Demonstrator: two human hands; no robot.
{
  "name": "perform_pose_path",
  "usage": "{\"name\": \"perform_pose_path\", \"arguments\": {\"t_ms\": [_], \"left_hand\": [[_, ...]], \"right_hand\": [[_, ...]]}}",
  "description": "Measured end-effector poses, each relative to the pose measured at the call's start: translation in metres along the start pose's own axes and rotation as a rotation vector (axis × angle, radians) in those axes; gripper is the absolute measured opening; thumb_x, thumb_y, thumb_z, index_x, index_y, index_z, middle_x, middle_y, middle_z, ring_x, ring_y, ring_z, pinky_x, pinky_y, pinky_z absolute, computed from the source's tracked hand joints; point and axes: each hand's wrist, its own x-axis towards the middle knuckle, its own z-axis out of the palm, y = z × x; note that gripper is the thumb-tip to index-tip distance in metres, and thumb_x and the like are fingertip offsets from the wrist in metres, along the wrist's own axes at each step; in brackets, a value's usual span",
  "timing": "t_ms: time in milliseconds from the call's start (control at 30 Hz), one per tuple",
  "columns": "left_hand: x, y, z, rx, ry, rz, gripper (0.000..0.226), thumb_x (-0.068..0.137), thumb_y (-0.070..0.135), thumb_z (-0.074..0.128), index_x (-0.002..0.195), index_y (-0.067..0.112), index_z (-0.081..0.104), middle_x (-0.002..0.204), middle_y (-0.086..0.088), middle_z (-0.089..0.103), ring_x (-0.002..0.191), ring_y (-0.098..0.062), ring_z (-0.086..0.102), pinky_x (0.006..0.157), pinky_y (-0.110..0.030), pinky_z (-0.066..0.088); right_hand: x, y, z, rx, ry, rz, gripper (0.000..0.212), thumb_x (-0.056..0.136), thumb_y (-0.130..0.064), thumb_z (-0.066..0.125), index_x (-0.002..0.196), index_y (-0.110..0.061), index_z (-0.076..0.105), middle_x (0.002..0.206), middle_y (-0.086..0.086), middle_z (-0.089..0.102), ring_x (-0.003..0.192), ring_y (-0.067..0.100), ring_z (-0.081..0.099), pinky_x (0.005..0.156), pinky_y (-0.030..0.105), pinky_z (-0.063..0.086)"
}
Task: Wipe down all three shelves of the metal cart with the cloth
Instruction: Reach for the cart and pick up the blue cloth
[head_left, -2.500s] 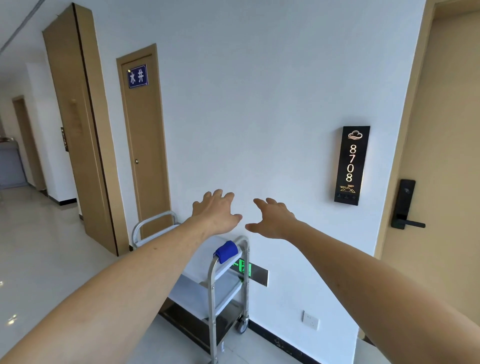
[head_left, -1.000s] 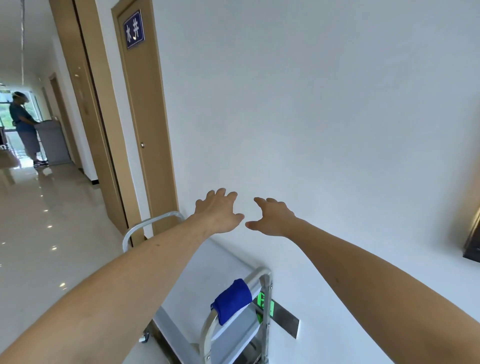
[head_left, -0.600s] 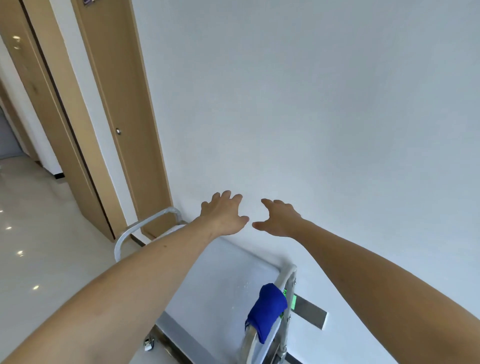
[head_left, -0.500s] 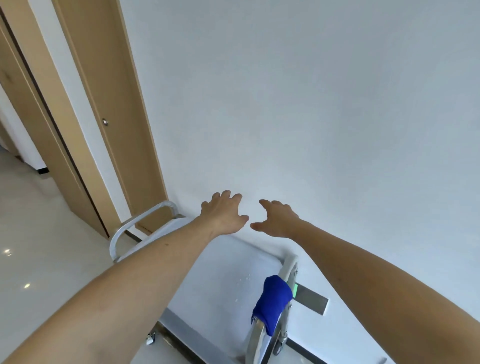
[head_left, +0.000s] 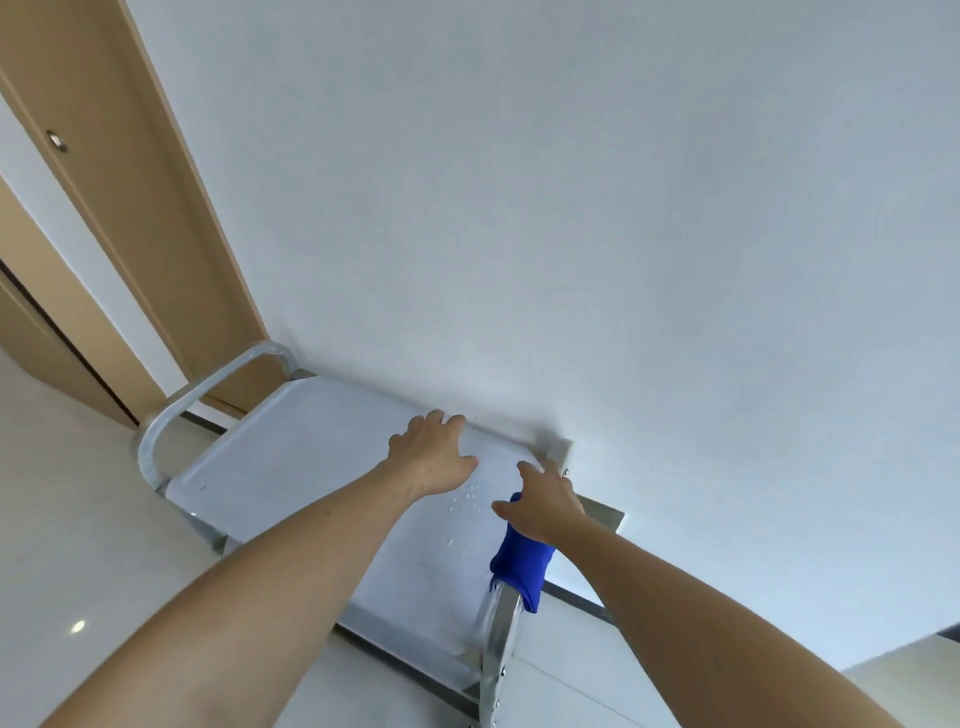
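**Cloth on the cart's handle, right hand above it**

The cloth (head_left: 521, 567), a folded blue one, is draped over the near end handle (head_left: 501, 639) of the metal cart (head_left: 291, 467), at about 5 o'clock from the middle of the view. It hangs down both sides of the bar, with its lower fold dropping toward 6 o'clock. The right hand (head_left: 543, 506) lies over the cloth's upper end, at 12 o'clock from the bulk of the fabric. Its fingers are loosely spread and reach toward 11 o'clock, past the cloth and toward the far corner of the cart; the thumb juts out toward 9 o'clock over the shelf. Whether the palm touches the cloth cannot be told, as the hand covers that spot. No finger is seen curled round the fabric.

Toward 10 o'clock from the cloth, well apart from it, the left hand (head_left: 434, 457) is held palm down above the top shelf (head_left: 322, 441). Its fingers are straight and slightly spread, and their tips reach the shelf's far edge by the wall (head_left: 571, 208). It holds nothing. Between the two hands, small water drops (head_left: 465, 501) speckle the pale shelf surface.

Farther off, at 9 o'clock, the cart's other curved handle (head_left: 197, 395) rises at the far end. Beyond it, at 10 o'clock, stands a wooden door (head_left: 130, 182) in its frame.
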Motion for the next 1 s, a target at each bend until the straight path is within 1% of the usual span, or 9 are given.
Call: {"name": "perform_pose_path", "arguments": {"t_ms": [100,167,267,333,400,600,767,867,1000], "left_hand": [[0.005,0.000,0.025,0.013,-0.070,-0.022,0.069,0.090,0.052,0.048,0.150,0.024,0.026,0.158,-0.006,0.023,0.143,-0.029,0.024,0.108,-0.049,0.032],[0.008,0.002,0.040,0.025,-0.113,-0.026,0.068,0.091,0.052,0.048,0.149,0.024,0.028,0.157,-0.006,0.024,0.142,-0.029,0.024,0.107,-0.048,0.032],[0.012,0.004,0.061,0.012,-0.147,-0.040,0.066,0.090,0.052,0.048,0.147,0.025,0.030,0.155,-0.005,0.028,0.141,-0.028,0.027,0.106,-0.048,0.034],[0.012,0.005,0.074,-0.012,-0.182,-0.057,0.066,0.089,0.051,0.050,0.147,0.026,0.031,0.154,-0.003,0.031,0.140,-0.028,0.029,0.106,-0.047,0.036],[0.012,0.004,0.086,-0.010,-0.213,-0.063,0.067,0.088,0.050,0.051,0.147,0.026,0.032,0.152,-0.003,0.034,0.138,-0.027,0.031,0.105,-0.048,0.037],[0.019,-0.008,0.100,-0.002,-0.267,-0.076,0.070,0.087,0.045,0.053,0.150,0.025,0.028,0.156,-0.006,0.028,0.142,-0.029,0.027,0.107,-0.048,0.036],[0.035,-0.018,0.105,-0.031,-0.285,-0.032,0.068,0.087,0.041,0.054,0.149,0.023,0.030,0.153,-0.006,0.032,0.140,-0.029,0.030,0.106,-0.045,0.038],[0.046,-0.022,0.105,-0.016,-0.281,0.061,0.068,0.088,0.041,0.054,0.149,0.023,0.030,0.154,-0.006,0.031,0.140,-0.029,0.029,0.106,-0.044,0.038],[0.054,-0.034,0.102,0.051,-0.276,0.211,0.065,0.089,0.042,0.054,0.147,0.022,0.033,0.152,-0.007,0.033,0.136,-0.029,0.034,0.102,-0.043,0.041]], "right_hand": [[0.000,0.003,0.033,0.008,-0.001,0.098,0.050,0.091,-0.050,0.058,0.126,-0.017,0.047,0.144,0.012,0.033,0.125,0.034,0.040,0.091,0.046,0.049],[-0.001,0.000,0.053,-0.002,0.010,0.162,0.047,0.092,-0.049,0.059,0.123,-0.016,0.047,0.146,0.013,0.029,0.127,0.036,0.035,0.090,0.048,0.051],[0.000,-0.008,0.078,-0.053,0.066,0.216,0.066,0.092,-0.051,0.062,0.140,-0.015,0.034,0.160,0.018,0.005,0.141,0.045,0.015,0.087,0.047,0.054],[0.002,-0.013,0.091,-0.090,0.083,0.231,0.088,0.091,-0.053,0.063,0.152,-0.011,0.015,0.162,0.020,-0.010,0.145,0.050,0.001,0.088,0.046,0.055],[0.005,-0.015,0.099,-0.108,0.091,0.244,0.100,0.089,-0.053,0.064,0.156,-0.010,0.003,0.161,0.022,-0.018,0.145,0.054,-0.005,0.091,0.047,0.053],[0.016,-0.007,0.110,-0.173,0.162,0.257,0.100,0.079,-0.019,0.071,0.155,-0.013,0.005,0.159,0.026,-0.013,0.142,0.054,0.004,0.079,0.038,0.057],[0.020,-0.003,0.121,-0.221,0.216,0.267,0.102,0.073,-0.012,0.074,0.153,-0.014,0.011,0.157,0.026,-0.007,0.135,0.052,0.016,0.075,0.036,0.058],[0.018,-0.003,0.123,-0.211,0.250,0.266,0.097,0.076,-0.011,0.072,0.152,-0.016,0.013,0.156,0.023,-0.005,0.134,0.047,0.019,0.077,0.035,0.058],[0.015,-0.008,0.119,-0.079,0.301,0.309,0.085,0.081,-0.003,0.065,0.151,-0.024,0.022,0.160,0.013,-0.005,0.138,0.039,0.018,0.083,0.035,0.056]]}}
